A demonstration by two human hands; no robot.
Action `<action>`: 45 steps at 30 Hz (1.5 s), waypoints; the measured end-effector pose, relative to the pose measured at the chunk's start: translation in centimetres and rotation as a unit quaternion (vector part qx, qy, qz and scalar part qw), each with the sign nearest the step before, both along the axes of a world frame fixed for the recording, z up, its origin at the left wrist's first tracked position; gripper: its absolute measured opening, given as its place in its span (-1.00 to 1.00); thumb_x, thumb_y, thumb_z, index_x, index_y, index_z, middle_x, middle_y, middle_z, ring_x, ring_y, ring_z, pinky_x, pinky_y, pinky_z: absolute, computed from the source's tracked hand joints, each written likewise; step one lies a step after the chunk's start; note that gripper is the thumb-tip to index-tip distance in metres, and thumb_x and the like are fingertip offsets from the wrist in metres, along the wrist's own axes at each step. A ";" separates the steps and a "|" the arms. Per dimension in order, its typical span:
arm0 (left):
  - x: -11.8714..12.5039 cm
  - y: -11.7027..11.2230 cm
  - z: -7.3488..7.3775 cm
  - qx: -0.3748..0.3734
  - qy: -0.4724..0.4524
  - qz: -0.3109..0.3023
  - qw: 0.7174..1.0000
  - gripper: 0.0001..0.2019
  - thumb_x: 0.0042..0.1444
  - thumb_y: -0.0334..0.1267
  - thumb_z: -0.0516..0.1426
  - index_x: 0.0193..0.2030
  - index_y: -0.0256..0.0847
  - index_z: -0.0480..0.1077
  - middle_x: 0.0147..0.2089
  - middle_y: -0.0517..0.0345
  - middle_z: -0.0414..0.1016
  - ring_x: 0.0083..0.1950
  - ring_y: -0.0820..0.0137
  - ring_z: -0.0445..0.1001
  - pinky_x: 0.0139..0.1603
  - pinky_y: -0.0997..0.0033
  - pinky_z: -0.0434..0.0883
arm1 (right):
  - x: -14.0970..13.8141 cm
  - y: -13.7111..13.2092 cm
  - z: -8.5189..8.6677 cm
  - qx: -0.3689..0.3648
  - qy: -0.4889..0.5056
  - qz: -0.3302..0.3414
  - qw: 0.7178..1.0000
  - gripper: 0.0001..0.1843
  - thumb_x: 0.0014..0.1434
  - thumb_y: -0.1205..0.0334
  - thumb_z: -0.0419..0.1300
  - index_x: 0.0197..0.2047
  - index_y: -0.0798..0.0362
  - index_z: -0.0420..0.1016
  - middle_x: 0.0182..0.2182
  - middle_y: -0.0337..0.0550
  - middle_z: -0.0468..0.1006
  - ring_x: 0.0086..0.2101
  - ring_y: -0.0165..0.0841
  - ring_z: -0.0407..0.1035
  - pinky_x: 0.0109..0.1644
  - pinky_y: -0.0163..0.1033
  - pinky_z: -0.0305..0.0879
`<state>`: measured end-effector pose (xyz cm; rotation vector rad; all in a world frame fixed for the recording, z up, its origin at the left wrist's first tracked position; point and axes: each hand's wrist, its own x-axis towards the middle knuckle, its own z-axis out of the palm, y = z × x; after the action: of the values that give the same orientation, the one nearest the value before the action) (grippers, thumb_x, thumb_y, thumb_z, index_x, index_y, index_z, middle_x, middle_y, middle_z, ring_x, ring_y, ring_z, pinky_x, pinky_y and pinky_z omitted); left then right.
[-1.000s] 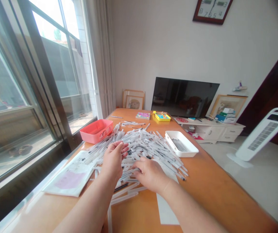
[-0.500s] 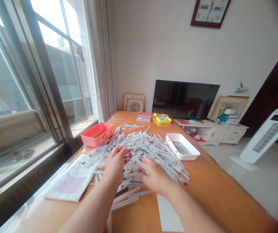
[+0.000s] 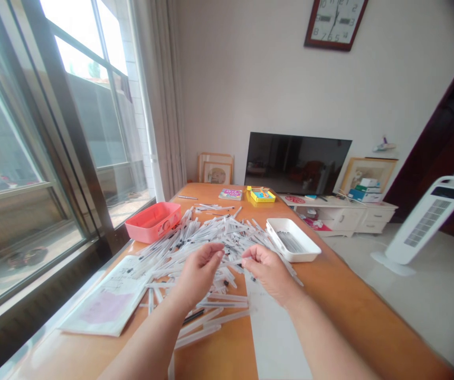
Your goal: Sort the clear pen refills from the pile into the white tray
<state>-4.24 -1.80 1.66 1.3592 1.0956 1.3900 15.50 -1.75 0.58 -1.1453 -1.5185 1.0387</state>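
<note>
A large heap of translucent white pen tubes, several with black ends, covers the middle of the table. Over its near side, my left hand has thumb and fingertips pinched together; whatever is between them is too small to make out. Just to the right, my right hand is closed in a pinch, with a pale pen tube at its fingertips pointing left. A narrow gap separates the two hands. Beneath my right hand lies a white sheet of paper.
A red plastic basket stands left of the heap, and a white tray with grey sticks is on the right. A booklet lies near the window. Farther back are a yellow box and a purple booklet.
My right hand has lifted from the heap and now pinches a pen tube. My left hand has moved right, closer to it. The view has shifted slightly.
</note>
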 end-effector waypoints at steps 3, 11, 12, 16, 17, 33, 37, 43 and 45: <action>0.4 -0.4 -0.4 0.048 0.088 -0.046 0.994 -0.79 0.00 -0.18 0.33 -0.19 -0.09 0.64 -0.19 0.02 0.65 -0.11 0.14 0.55 -0.06 0.28 0.41 | -0.1 -0.2 0.2 -0.007 0.033 0.010 0.999 -0.80 0.12 0.11 0.26 -0.24 0.05 0.47 -0.42 -0.30 0.45 -0.41 -0.42 0.27 -0.31 -0.31 0.19; 0.1 0.2 -0.9 0.013 0.086 -0.067 0.994 -0.77 0.16 -0.06 0.20 -0.28 -0.16 0.59 -0.33 0.06 0.60 -0.31 0.30 0.47 -0.26 0.40 0.34 | 1.6 1.4 -0.7 -0.005 0.011 -0.071 0.997 -0.77 0.16 0.06 0.20 -0.23 0.05 0.46 -0.40 -0.24 0.50 -0.40 -0.39 0.33 -0.36 -0.32 0.19; 0.0 0.3 -0.8 0.001 0.066 -0.059 0.996 -0.76 0.16 -0.05 0.21 -0.28 -0.17 0.58 -0.31 0.04 0.61 -0.28 0.29 0.48 -0.23 0.39 0.35 | 2.0 1.6 -1.1 0.000 -0.031 -0.090 0.995 -0.80 0.15 0.08 0.19 -0.28 0.05 0.46 -0.45 -0.27 0.47 -0.44 -0.40 0.30 -0.38 -0.32 0.17; -0.2 0.4 -0.5 -0.057 -0.002 -0.021 0.998 -0.71 0.12 0.01 0.25 -0.25 -0.19 0.56 -0.27 -0.01 0.63 -0.27 0.30 0.48 -0.20 0.38 0.35 | 2.6 2.3 -2.5 0.021 -0.196 -0.115 0.974 -0.83 0.15 0.16 0.12 -0.31 0.01 0.50 -0.51 -0.29 0.47 -0.47 -0.38 0.30 -0.41 -0.32 0.13; -0.3 0.5 -0.5 -0.067 -0.014 -0.011 0.998 -0.70 0.11 0.02 0.25 -0.24 -0.19 0.55 -0.27 -0.01 0.63 -0.28 0.32 0.47 -0.22 0.39 0.34 | 2.6 2.3 -2.8 0.034 -0.231 -0.111 0.966 -0.83 0.15 0.18 0.11 -0.29 0.00 0.52 -0.48 -0.28 0.49 -0.44 -0.37 0.32 -0.39 -0.31 0.14; -1.5 1.9 -1.6 -0.141 -0.137 0.045 0.979 -0.59 0.02 0.03 0.31 -0.12 -0.24 0.48 -0.21 -0.04 0.62 -0.27 0.37 0.47 -0.34 0.46 0.19 | -0.5 3.7 -2.1 0.105 -0.482 -0.215 0.843 -0.69 0.27 0.14 0.12 0.03 -0.09 0.55 -0.05 -0.07 0.53 -0.03 -0.16 0.38 -0.04 -0.18 0.22; -1.5 1.8 -1.5 -0.162 -0.157 0.032 0.974 -0.57 0.03 0.00 0.31 -0.06 -0.26 0.48 -0.18 -0.07 0.62 -0.21 0.34 0.52 -0.29 0.44 0.28 | -1.2 5.0 -1.5 0.074 -0.518 -0.203 0.828 -0.67 0.26 0.09 0.14 0.04 -0.07 0.55 -0.03 -0.02 0.52 -0.02 -0.11 0.36 -0.05 -0.14 0.21; -1.8 1.8 -1.2 -0.186 -0.212 0.004 0.959 -0.68 0.14 -0.15 0.25 -0.03 -0.29 0.46 -0.16 -0.07 0.62 -0.28 0.44 0.53 -0.36 0.53 0.31 | -1.3 6.4 -1.8 0.054 -0.542 -0.178 0.820 -0.76 0.26 0.10 0.13 -0.12 -0.09 0.60 -0.09 -0.05 0.54 -0.08 -0.16 0.38 -0.14 -0.17 0.18; -1.9 1.9 -1.2 -0.196 -0.229 -0.002 0.953 -0.71 0.16 -0.19 0.24 -0.03 -0.29 0.47 -0.15 -0.08 0.62 -0.28 0.45 0.55 -0.35 0.55 0.35 | -1.1 6.6 -2.1 0.068 -0.535 -0.174 0.824 -0.77 0.28 0.12 0.10 -0.21 -0.09 0.61 -0.15 -0.08 0.54 -0.13 -0.19 0.38 -0.18 -0.20 0.16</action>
<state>-6.13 0.07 0.42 0.7054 0.9813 1.3090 14.41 4.82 -1.48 -1.9646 -2.0230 -0.0711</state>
